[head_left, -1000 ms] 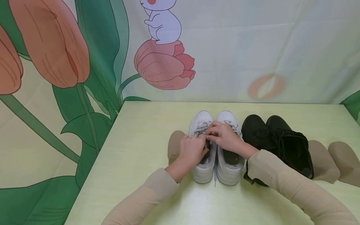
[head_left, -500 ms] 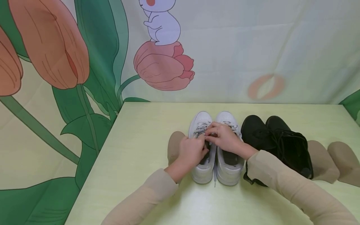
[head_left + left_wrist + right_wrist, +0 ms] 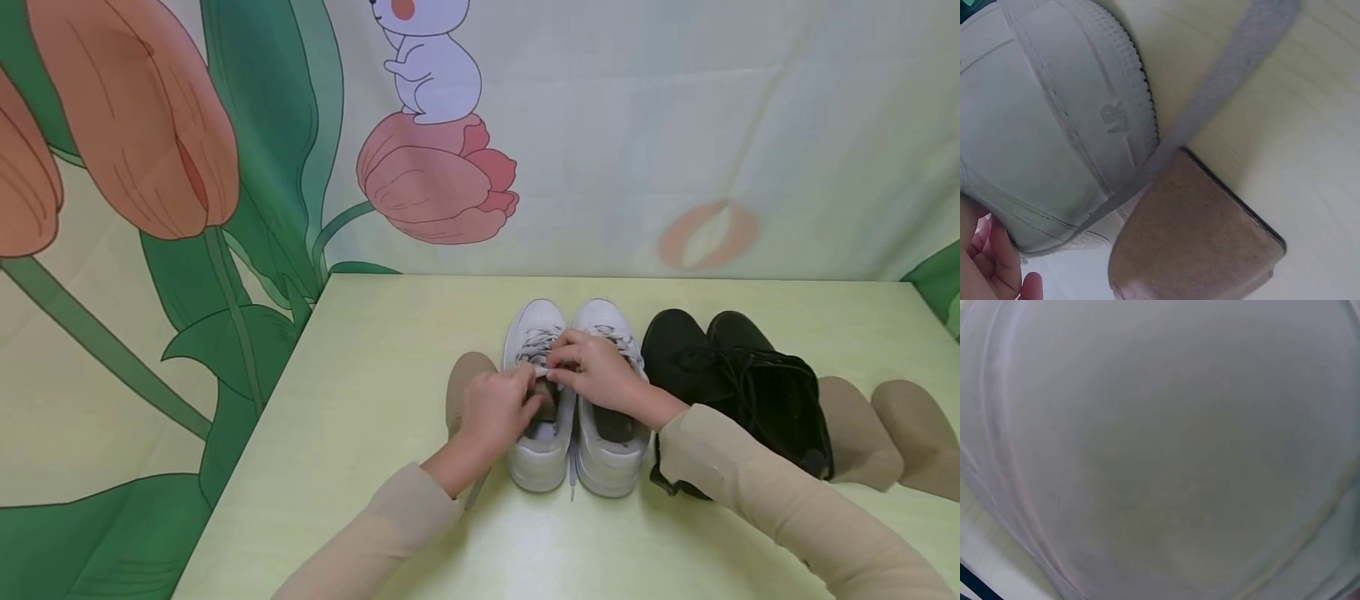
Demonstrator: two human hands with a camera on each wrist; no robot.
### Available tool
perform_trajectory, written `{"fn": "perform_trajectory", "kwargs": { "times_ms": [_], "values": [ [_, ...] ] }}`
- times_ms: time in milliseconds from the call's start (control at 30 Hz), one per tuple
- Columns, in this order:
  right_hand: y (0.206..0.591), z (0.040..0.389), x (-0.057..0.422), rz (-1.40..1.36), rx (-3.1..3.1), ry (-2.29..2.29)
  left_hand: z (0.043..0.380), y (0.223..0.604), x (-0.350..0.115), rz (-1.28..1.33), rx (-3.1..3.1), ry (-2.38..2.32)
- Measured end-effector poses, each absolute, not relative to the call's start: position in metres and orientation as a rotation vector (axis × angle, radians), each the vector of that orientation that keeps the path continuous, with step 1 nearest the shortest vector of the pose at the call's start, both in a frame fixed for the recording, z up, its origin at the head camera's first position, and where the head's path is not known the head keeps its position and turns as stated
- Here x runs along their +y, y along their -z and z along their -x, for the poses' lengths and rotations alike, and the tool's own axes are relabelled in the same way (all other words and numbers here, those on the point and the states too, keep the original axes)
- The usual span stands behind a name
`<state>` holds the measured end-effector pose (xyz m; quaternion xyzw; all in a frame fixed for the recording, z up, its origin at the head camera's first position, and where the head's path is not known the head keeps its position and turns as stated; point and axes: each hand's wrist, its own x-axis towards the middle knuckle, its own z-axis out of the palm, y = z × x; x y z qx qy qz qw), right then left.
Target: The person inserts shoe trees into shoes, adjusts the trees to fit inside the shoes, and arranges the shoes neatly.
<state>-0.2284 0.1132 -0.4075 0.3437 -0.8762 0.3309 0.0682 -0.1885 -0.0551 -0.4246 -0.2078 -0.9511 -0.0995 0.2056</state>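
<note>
Two white sneakers stand side by side on the table, toes away from me. Over the throat of the left sneaker (image 3: 537, 467), my left hand (image 3: 491, 412) and right hand (image 3: 597, 372) both pinch the pale shoelace (image 3: 542, 372), a short piece showing between them. The right sneaker (image 3: 609, 471) sits partly under my right hand. In the left wrist view, curled fingers (image 3: 1004, 265) appear at the lower left beside a white sneaker (image 3: 1035, 125), and a flat grey lace (image 3: 1222, 81) runs past its side. A blurred pale surface fills the right wrist view; no hand is recognisable there.
A beige shoe (image 3: 461, 392) stands left of the sneakers, mostly behind my left hand. To the right are black lace-up shoes (image 3: 678, 354), partly under my right sleeve, then a beige pair (image 3: 858, 425). The table (image 3: 375, 375) meets a printed cloth (image 3: 600, 167) behind.
My left hand has shifted left and slightly toward me, widening the gap between the hands and exposing the lace there. A lace end now shows below the left wrist. The right hand barely moves.
</note>
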Motion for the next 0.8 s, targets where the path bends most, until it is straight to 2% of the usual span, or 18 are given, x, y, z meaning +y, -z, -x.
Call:
{"fn": "perform_trajectory", "kwargs": {
  "times_ms": [400,800],
  "values": [
    [0.409,0.230,0.116,-1.121,-2.601,-0.900,0.192,0.425,-0.062,0.457,-2.675,0.281],
    [0.411,0.228,0.117,-1.208,-2.563,-0.785,0.194,0.427,-0.071,0.486,-2.695,0.422]
  ]
}}
